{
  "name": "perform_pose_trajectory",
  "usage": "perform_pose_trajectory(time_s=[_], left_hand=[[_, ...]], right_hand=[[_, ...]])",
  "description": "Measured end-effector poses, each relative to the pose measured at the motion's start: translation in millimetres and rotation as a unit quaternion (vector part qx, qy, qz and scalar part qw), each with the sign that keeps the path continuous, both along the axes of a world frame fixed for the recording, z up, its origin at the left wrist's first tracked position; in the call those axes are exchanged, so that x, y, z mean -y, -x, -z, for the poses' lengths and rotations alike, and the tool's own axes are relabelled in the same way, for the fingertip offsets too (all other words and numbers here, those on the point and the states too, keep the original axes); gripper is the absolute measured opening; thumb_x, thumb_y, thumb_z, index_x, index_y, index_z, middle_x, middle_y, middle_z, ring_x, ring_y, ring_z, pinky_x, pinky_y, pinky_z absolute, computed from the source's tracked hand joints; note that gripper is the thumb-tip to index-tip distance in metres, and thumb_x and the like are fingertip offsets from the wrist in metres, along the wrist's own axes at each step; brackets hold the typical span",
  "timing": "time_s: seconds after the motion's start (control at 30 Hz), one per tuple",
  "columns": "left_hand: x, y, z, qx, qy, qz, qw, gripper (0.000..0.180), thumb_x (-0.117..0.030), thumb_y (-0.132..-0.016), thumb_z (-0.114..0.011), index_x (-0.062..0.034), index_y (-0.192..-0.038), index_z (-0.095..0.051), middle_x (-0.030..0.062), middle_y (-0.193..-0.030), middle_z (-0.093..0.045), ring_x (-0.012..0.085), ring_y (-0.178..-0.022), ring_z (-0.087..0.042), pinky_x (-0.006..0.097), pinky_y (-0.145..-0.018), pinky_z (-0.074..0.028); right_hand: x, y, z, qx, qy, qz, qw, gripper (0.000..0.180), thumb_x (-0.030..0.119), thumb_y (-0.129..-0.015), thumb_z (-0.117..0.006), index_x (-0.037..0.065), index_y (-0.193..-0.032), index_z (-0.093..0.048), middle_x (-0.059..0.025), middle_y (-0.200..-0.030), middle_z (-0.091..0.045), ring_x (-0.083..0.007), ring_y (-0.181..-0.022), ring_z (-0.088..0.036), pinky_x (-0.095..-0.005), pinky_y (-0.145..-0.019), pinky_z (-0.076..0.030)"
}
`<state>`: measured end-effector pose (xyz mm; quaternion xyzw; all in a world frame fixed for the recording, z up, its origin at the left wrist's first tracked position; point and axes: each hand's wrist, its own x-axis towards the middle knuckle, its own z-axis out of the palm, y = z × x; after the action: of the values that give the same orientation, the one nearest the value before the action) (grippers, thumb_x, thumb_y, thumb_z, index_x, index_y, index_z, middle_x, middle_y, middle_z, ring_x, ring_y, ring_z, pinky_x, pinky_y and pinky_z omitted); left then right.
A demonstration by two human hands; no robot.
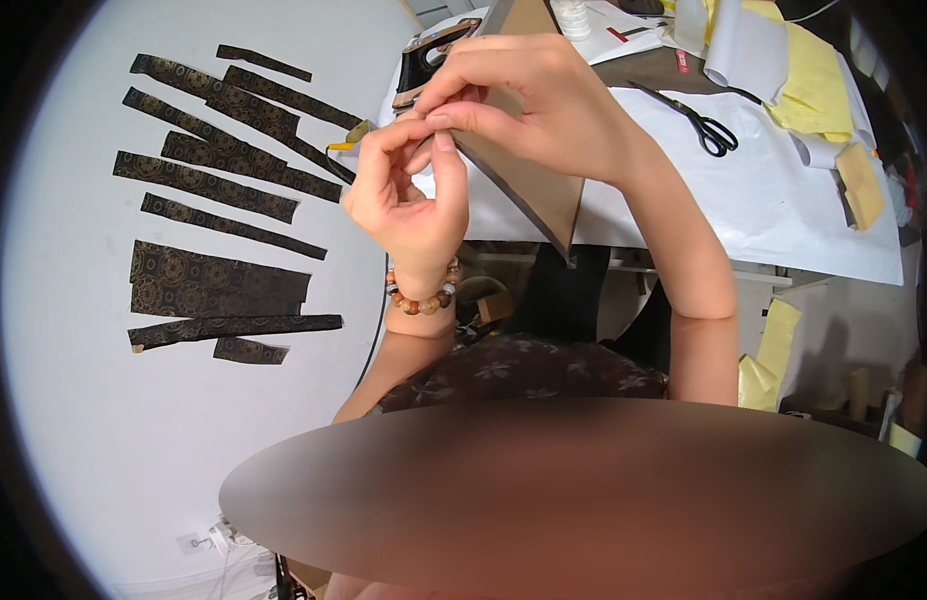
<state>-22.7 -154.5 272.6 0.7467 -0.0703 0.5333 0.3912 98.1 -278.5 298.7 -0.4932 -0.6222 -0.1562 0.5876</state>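
A flat brown panel (531,172) with a dark edging hangs slanted between me and the table, one pointed corner downward. My left hand (408,195), with a beaded bracelet (421,300) at the wrist, is closed in a pinch at the panel's upper left edge. Over it comes my right hand (533,105), its thumb and forefinger pressed together at the same spot, touching the left fingertips. The fingers cover the bit of edge between them. Just behind my hands stands a dark iron (428,62).
Several dark strips with gold patterning (218,193) lie on the white surface at left. On the white-covered table (643,190) are black scissors (705,130), a white spool (570,18), rolled white paper (748,55), yellow sheets (815,85) and a tan block (860,187).
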Motion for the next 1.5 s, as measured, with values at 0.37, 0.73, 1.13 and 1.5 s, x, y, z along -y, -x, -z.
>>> perform_pose_trajectory(time_s=[0.37, 0.73, 1.13, 1.5], left_hand=[[-1.6, 4.3, -5.8, -0.013, 0.061, 0.018, 0.998, 0.012, 0.011, -0.086, -0.063, 0.0056, -0.097, -0.061, 0.0220, -0.110, -0.073, 0.0042, -0.079, -0.060, 0.018, -0.071, -0.048], [-0.9, 1.1, -5.9, -0.002, 0.046, 0.046, 0.998, 0.012, 0.012, -0.087, -0.063, 0.0083, -0.098, -0.062, 0.0237, -0.111, -0.071, 0.0177, -0.098, -0.070, 0.022, -0.076, -0.056], [-3.2, 2.6, -7.1, -0.006, 0.041, 0.041, 0.998, 0.010, 0.011, -0.087, -0.065, 0.0089, -0.097, -0.063, 0.0230, -0.105, -0.072, 0.0234, -0.103, -0.072, 0.028, -0.083, -0.058], [-2.5, 3.4, -10.0, -0.016, 0.058, 0.029, 0.998, 0.009, 0.009, -0.089, -0.065, 0.0081, -0.097, -0.064, 0.0226, -0.103, -0.073, 0.0179, -0.096, -0.072, 0.027, -0.084, -0.056]], right_hand=[[5.6, 11.4, 9.9, -0.078, -0.016, 0.052, 0.995, 0.010, 0.004, -0.087, -0.070, 0.001, -0.096, -0.072, -0.0068, -0.085, -0.070, -0.0174, -0.074, -0.068, -0.0286, -0.070, -0.055], [-8.7, 23.2, 29.6, 0.000, -0.101, 0.127, 0.987, 0.006, 0.009, -0.086, -0.070, 0.004, -0.089, -0.071, -0.0064, -0.085, -0.067, -0.0258, -0.075, -0.066, -0.0361, -0.066, -0.053], [-10.1, 25.6, 28.1, 0.014, -0.099, 0.133, 0.986, 0.007, 0.010, -0.088, -0.070, 0.003, -0.090, -0.070, -0.0071, -0.088, -0.067, -0.0269, -0.077, -0.066, -0.0368, -0.068, -0.053], [-9.8, 21.5, 27.5, 0.023, -0.101, 0.135, 0.985, 0.017, 0.000, -0.081, -0.076, 0.002, -0.096, -0.070, -0.0070, -0.091, -0.070, -0.0214, -0.074, -0.069, -0.0297, -0.066, -0.057]])
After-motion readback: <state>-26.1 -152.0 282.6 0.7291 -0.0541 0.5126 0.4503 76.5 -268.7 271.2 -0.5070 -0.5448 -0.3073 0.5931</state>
